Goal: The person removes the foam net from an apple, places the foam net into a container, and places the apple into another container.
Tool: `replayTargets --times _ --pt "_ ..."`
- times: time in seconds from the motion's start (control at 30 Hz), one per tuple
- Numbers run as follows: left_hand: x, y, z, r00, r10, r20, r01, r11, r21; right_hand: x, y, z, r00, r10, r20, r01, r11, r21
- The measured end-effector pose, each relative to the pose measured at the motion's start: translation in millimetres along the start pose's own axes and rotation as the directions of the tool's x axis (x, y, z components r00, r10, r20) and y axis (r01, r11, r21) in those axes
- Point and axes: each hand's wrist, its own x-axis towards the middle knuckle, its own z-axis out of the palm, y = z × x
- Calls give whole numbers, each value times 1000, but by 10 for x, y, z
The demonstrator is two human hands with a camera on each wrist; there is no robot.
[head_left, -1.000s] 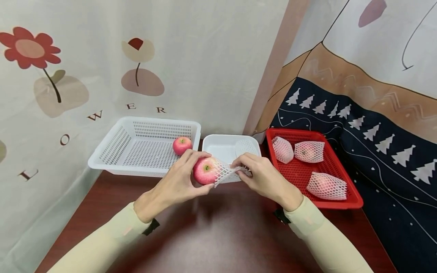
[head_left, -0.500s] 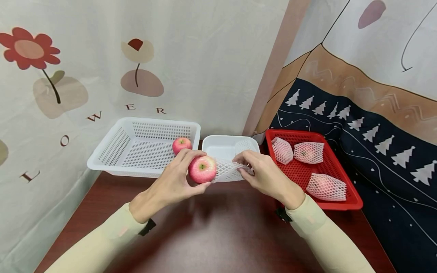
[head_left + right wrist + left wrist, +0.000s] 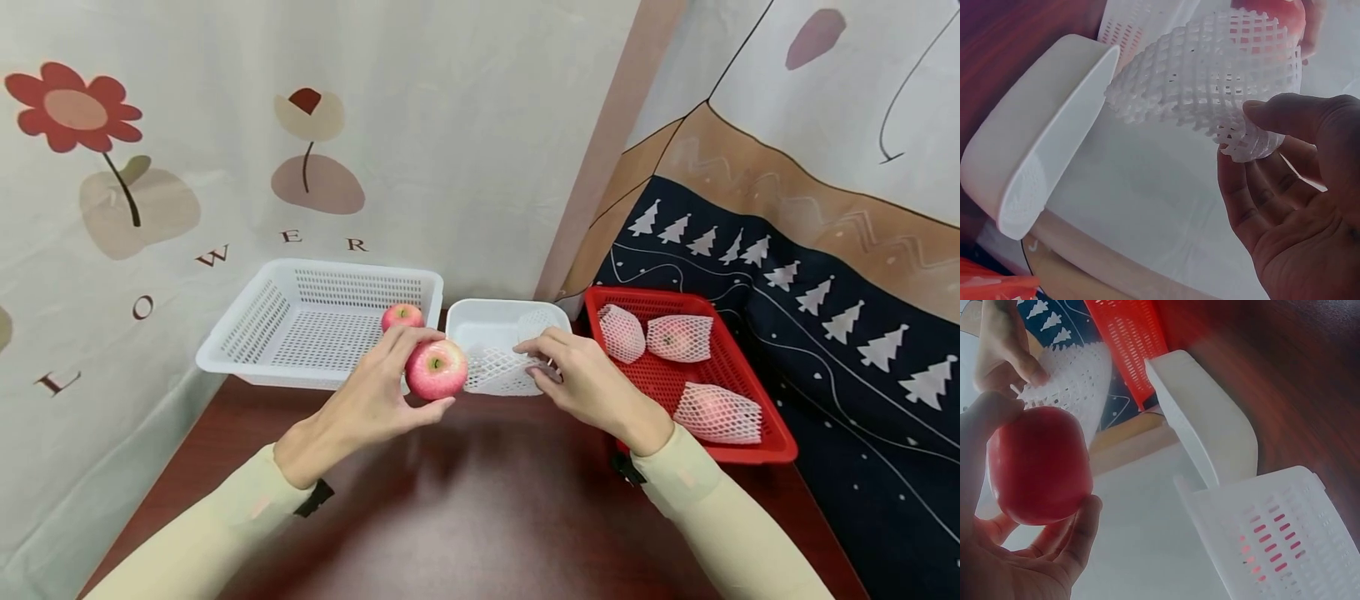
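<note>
Patterned curtains point(image 3: 465, 125) back the dark worktop point(image 3: 480, 517), and look right: three netted apples point(image 3: 678, 338) in the red basket point(image 3: 648, 392), apparently done! Two bare ones look left over: the spare apple point(image 3: 402, 316) in the white basket point(image 3: 307, 333), far left, and the held apple point(image 3: 437, 370), gripped between thumb and fingers of the left hand point(image 3: 375, 387). Just right of it, the right hand point(image 3: 588, 379) pinches a foam net point(image 3: 498, 372) reaching toward the fruit. Touching? Hard to tell from these angles.
</note>
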Motion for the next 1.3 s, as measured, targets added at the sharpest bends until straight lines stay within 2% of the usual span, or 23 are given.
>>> replayTargets --times 0.43,0.77,1.07,1.3 --pt "-61 -9 -57 1000 -20 -21 20 1000 16 81 162 2 999 36 -31 -36 999 3" --pt "-71 -47 -91 999 -23 -29 24 1000 10 147 313 -21 990 141 -2 -141 990 -10" --pt "-92 -68 -88 999 -21 -26 22 1000 16 296 434 -22 961 275 29 -275 961 0" --pt "-93 -74 -79 1000 -21 -23 21 1000 9 476 555 -42 904 424 59 -425 905 14"
